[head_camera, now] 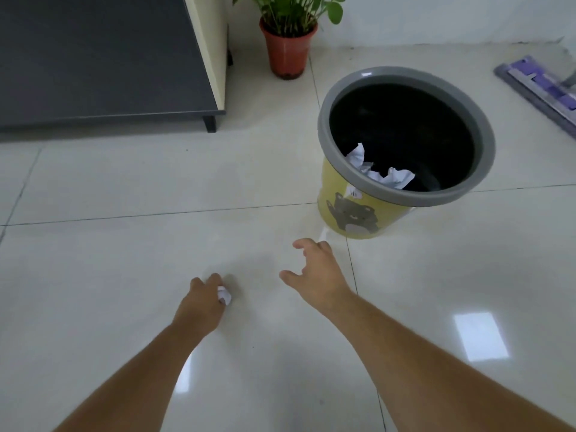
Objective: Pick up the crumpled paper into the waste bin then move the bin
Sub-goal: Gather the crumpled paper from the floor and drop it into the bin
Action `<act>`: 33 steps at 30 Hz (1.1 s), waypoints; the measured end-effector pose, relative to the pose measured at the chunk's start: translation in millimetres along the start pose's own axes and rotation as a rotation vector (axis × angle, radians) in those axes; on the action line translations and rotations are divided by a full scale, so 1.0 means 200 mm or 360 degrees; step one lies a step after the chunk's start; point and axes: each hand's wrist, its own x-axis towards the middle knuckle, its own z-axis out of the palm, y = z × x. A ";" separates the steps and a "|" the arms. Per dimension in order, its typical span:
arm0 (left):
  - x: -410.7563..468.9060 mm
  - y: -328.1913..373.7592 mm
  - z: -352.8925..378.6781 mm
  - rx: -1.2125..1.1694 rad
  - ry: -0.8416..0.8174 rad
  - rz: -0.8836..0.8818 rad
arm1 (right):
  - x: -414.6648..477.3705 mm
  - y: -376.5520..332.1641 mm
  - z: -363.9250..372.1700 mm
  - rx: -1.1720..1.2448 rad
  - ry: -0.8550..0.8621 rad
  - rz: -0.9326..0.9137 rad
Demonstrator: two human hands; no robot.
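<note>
A yellow waste bin (352, 213) with a grey rim and a bear picture stands on the tiled floor at centre right. Crumpled white paper (388, 176) lies inside it against the near wall. My left hand (202, 299) is low over the floor, its fingers closed around a small white crumpled paper ball (225, 295). My right hand (314, 272) hovers to the right of it, below and left of the bin, with fingers spread and nothing in them.
A potted green plant (288, 48) in a red-brown pot stands behind the bin by the wall. A dark low table (93, 57) fills the upper left. A purple flat mop head (542, 88) lies at the far right.
</note>
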 end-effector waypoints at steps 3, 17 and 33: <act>0.04 0.10 -0.08 -0.0220 0.0098 -0.0007 | -0.01 0.02 -0.03 -0.0004 0.0013 0.0016; 0.01 1.51 -0.99 -0.0578 0.0573 0.0650 | -0.20 0.07 -0.30 0.0116 0.0170 0.0074; -0.20 2.01 -1.01 -0.0341 0.0316 0.0805 | -0.35 0.07 -0.68 0.0121 0.0312 -0.0002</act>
